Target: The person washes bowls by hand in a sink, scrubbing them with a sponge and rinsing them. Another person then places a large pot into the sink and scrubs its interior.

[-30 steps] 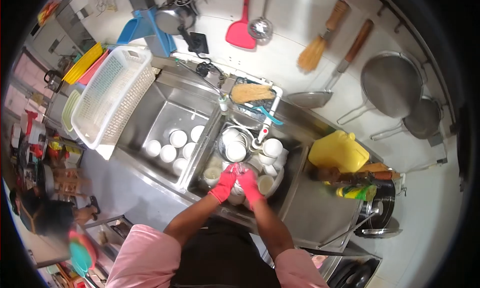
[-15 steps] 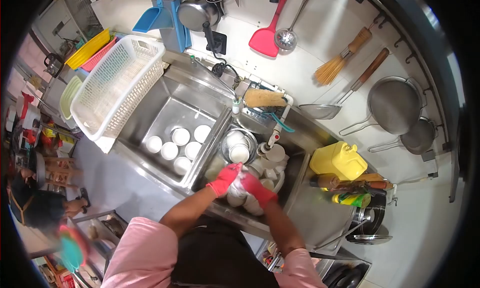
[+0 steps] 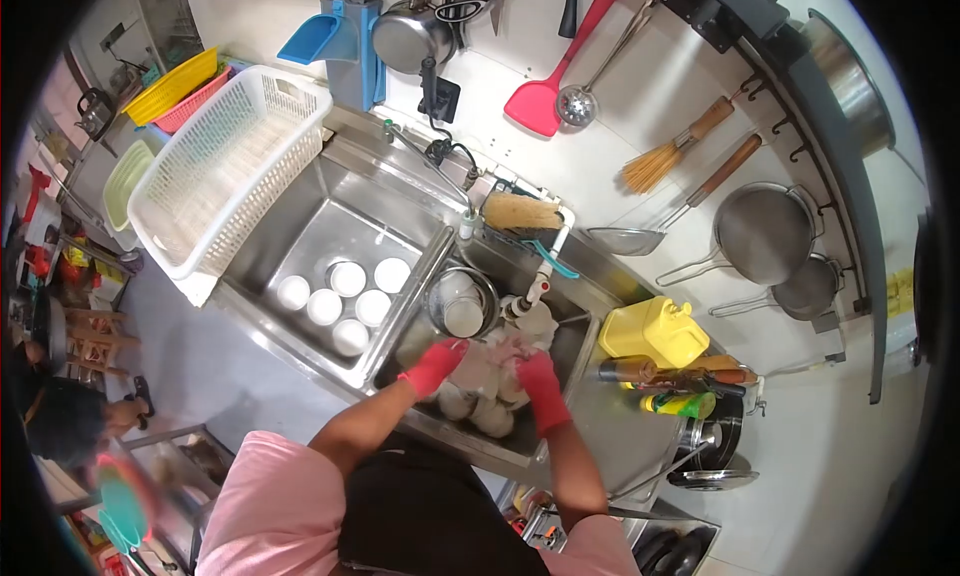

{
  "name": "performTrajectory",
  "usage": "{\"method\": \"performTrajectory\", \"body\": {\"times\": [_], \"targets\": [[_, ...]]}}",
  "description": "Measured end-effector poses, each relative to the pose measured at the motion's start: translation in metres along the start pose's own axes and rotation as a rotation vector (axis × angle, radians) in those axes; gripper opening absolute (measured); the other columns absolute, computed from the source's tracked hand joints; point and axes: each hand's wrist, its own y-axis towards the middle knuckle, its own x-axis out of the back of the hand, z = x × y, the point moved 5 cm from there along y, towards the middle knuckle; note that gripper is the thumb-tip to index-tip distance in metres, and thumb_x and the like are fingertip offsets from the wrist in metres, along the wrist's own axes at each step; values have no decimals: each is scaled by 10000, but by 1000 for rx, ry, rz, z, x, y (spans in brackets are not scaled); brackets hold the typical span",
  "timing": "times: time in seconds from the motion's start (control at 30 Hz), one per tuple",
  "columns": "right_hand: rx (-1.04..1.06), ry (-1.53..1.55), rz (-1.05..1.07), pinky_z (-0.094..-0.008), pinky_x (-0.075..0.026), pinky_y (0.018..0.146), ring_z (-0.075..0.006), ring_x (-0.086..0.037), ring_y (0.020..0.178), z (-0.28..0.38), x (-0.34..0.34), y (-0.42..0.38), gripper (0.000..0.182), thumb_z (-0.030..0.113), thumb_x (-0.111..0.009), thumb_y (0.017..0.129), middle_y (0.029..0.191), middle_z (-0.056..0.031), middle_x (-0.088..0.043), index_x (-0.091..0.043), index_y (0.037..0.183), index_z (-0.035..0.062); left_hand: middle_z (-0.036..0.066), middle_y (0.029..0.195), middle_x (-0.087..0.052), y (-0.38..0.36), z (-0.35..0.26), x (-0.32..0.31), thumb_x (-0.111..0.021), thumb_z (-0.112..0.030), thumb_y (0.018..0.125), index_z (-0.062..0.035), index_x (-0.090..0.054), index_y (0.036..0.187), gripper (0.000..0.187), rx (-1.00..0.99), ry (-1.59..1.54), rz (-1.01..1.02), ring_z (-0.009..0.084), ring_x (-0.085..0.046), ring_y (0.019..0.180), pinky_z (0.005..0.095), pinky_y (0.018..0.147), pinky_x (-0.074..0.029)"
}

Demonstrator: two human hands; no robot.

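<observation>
My left hand point(image 3: 437, 367), in a red glove, is over the right basin at the left side of a whitish cloth-like thing point(image 3: 478, 368); its fingers are curled, with their hold unclear. My right hand point(image 3: 539, 378), also red-gloved, is at the other side, fingertips hidden against pale material. Beneath and around them lie stacked white dishes point(image 3: 491, 416). Just behind my left hand a metal bowl point(image 3: 440, 301) holds white cups point(image 3: 463, 316). Several small white bowls point(image 3: 350, 337) stand in the left basin point(image 3: 345, 221).
A white basket point(image 3: 215, 181) rests across the left sink edge. Right of the sink stand a yellow jug point(image 3: 655, 333) and bottles point(image 3: 680, 405). A faucet point(image 3: 467, 223) and a brush point(image 3: 523, 213) are behind. Another person point(image 3: 65, 421) is at the far left.
My hands have moved apart, and the whitish material now spreads between them. The whole view has shifted slightly, moving the sink and wall items within the picture.
</observation>
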Motion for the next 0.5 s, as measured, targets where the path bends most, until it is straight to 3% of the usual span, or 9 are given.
{"method": "performTrajectory", "body": {"times": [0.1, 0.17, 0.23, 0.3, 0.37, 0.4, 0.47, 0.5], "targets": [[92, -176, -124, -275, -485, 574, -105, -605, 701, -9, 17, 0, 304, 71, -632, 842, 839, -25, -675, -670, 1135, -1, 112, 1053, -685, -10, 4, 0, -528, -398, 975, -56, -623, 1223, 433, -45, -12, 42, 232, -642, 880, 330, 736, -494], [109, -71, -122, -262, -474, 606, -88, -576, 707, -9, 28, -4, 259, 72, -630, 845, 854, -22, -680, -689, 1084, -10, 20, 987, -664, -31, -12, 2, -551, -332, 972, -49, -598, 1246, 396, 54, -184, 149, 98, -592, 717, 263, 561, -467], [132, 42, -172, -281, -480, 645, -104, -587, 720, 5, 36, -16, 227, 107, -640, 826, 830, -56, -685, -700, 1010, -12, 23, 973, -660, -11, 5, -4, -560, -303, 962, -50, -605, 1230, 371, -141, -31, 155, 87, -580, 720, 257, 553, -455], [173, 160, -258, -329, -503, 690, -153, -638, 739, 42, 39, -25, 228, 173, -660, 783, 767, -125, -689, -703, 914, -8, 23, 956, -655, -2, 15, -10, -570, -280, 953, -48, -610, 1218, 355, -209, -9, 158, 83, -572, 729, 256, 562, -452], [170, 105, -215, -313, -501, 688, -144, -639, 743, 54, 28, -21, 268, 167, -660, 785, 816, -132, -703, -705, 988, -1, 17, 935, -648, 1, 29, -19, -581, -263, 944, -41, -612, 1211, 349, -139, -120, 165, 86, -567, 742, 262, 589, -459], [168, 77, -195, -305, -500, 688, -139, -639, 745, 56, 23, -21, 293, 165, -660, 786, 840, -136, -709, -706, 1025, 2, 51, 958, -662, 1, 28, -23, -579, -235, 928, -35, -614, 1213, 350, -161, -158, 202, 124, -590, 807, 290, 670, -474], [314, -276, -136, -259, -486, 711, -104, -609, 788, 72, -13, -46, 430, 136, -666, 839, 983, -66, -695, -587, 1230, -24, 118, 1006, -690, 3, 21, -32, -577, -180, 897, -22, -619, 1216, 359, -205, -233, 283, 200, -635, 935, 347, 833, -506], [361, -333, -114, -249, -485, 719, -100, -605, 806, 76, -23, -53, 494, 134, -677, 844, 1026, -54, -686, -546, 1292, -30, 119, 1013, -691, -1, 12, -34, -572, -160, 896, -14, -618, 1217, 356, -199, -286, 276, 196, -630, 961, 343, 851, -501]]}}
